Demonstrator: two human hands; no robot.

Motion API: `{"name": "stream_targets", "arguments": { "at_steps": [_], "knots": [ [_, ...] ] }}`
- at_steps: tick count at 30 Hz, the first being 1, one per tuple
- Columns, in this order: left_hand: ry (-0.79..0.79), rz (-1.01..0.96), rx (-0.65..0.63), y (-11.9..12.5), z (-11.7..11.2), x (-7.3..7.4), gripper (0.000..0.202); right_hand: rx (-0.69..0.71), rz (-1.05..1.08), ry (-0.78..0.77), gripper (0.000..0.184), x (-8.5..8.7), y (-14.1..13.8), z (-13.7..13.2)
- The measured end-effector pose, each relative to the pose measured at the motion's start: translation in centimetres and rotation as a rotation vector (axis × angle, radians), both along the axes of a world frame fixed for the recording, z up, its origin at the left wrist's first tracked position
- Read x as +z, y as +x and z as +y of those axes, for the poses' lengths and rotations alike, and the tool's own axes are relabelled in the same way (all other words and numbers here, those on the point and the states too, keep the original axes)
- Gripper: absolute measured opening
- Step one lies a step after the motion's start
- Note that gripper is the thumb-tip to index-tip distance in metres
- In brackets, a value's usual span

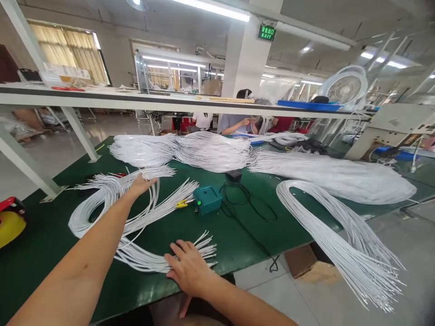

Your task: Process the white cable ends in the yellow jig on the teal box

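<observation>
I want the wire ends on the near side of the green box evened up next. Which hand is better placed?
Probably the right hand: it lies on that wire bundle, just beside the loose ends. The left hand is farther off, at the looped wires.

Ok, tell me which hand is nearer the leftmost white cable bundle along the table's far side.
The left hand: it is just in front of that bundle. The right hand is farther off, by the table's near edge.
</observation>
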State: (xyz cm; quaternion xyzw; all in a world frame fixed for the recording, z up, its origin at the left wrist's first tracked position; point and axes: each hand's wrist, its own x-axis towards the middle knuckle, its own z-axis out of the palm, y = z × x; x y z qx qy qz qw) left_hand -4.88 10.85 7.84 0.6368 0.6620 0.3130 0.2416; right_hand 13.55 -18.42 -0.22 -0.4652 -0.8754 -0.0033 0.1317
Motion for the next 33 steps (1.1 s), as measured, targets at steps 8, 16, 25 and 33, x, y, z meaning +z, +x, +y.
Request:
{"name": "stream_targets", "arguments": {
  "at_steps": [8, 16, 25, 33],
  "knots": [
    [-0.129, 0.135, -0.386, 0.0, -7.4, -5.0, 0.092, -0.012, 0.028, -0.028, 0.044, -0.3, 0.0, 0.4],
    [-0.010, 0.460, -0.449, -3.3, -10.3, -5.9, 0.059, -0.025, 0.032, 0.012, 0.040, -0.8, 0.0, 1.2],
    [0.041, 0.328, -0.287, -5.9, -3.2, -0.7, 0.052, -0.022, -0.024, 0.098, 0.037, 0.4, 0.0, 1.3],
    [-0.135, 0.473, 0.049, -12.0, 11.4, 2.0, 0.036, 0.120, 0.006, 0.391, 0.036, -4.2, 1.3, 3.0]
  ]
}}
